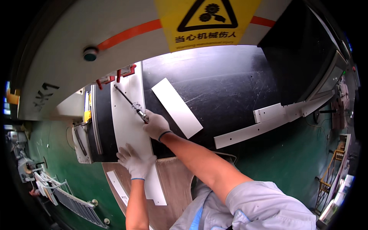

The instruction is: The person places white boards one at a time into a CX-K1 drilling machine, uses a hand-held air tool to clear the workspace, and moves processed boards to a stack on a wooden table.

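Observation:
My right hand (pixel 156 125), in a white glove, grips a thin metal rod tool (pixel 129 101) with a silver handle, its tip lying on a long white panel (pixel 128 126) that runs from the machine down toward me. The gloved left hand (pixel 136 161) presses flat on the lower part of that same panel, fingers spread. A second white rectangular board (pixel 176 107) lies loose on the black conveyor belt (pixel 222 84), just right of my right hand.
A grey machine housing (pixel 69 57) with a yellow triangular warning sign (pixel 207 21), an orange stripe and a round green button (pixel 90 54) arches overhead. White side rails (pixel 264 122) edge the belt at right. A wooden board (pixel 172 180) lies below. Green floor, metal racks at left.

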The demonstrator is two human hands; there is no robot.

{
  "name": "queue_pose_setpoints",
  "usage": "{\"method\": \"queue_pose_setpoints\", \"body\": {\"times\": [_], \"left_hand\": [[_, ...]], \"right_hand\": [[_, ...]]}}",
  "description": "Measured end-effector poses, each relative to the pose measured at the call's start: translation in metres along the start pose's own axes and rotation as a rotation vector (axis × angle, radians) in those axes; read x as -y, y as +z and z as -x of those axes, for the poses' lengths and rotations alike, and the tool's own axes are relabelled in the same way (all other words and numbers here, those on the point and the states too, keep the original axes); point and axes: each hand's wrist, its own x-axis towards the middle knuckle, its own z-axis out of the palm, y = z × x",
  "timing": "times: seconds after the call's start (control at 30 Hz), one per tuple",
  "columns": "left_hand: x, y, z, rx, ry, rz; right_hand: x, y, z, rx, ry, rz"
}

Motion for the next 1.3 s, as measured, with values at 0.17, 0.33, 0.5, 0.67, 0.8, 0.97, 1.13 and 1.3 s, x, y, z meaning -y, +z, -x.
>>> {"method": "queue_pose_setpoints", "body": {"times": [0.17,0.33,0.5,0.67,0.8,0.97,1.13,1.3], "left_hand": [[-0.014,-0.001,-0.012,0.049,-0.03,-0.057],[-0.029,0.003,-0.019,-0.007,-0.119,-0.053],[-0.029,0.003,-0.018,-0.043,-0.113,-0.058],[-0.044,-0.001,-0.012,-0.043,-0.137,-0.023],[-0.043,0.002,-0.011,-0.084,-0.149,-0.013],[-0.048,-0.018,-0.012,-0.003,-0.13,0.053],[-0.034,-0.028,-0.006,0.036,-0.159,0.072],[-0.035,-0.044,-0.01,0.109,-0.108,0.102]], "right_hand": [[0.0,-0.001,0.001,0.023,0.03,0.02],[0.001,-0.004,-0.002,0.032,0.029,0.047],[0.003,-0.004,0.001,0.044,0.054,0.103],[0.002,-0.016,0.007,0.027,0.064,0.084],[0.006,-0.011,0.006,-0.003,0.053,0.082],[0.007,-0.027,0.017,0.007,-0.056,0.41],[0.003,-0.071,0.065,-0.262,0.089,0.764],[-0.016,-0.078,0.064,-0.373,0.133,0.782]]}}
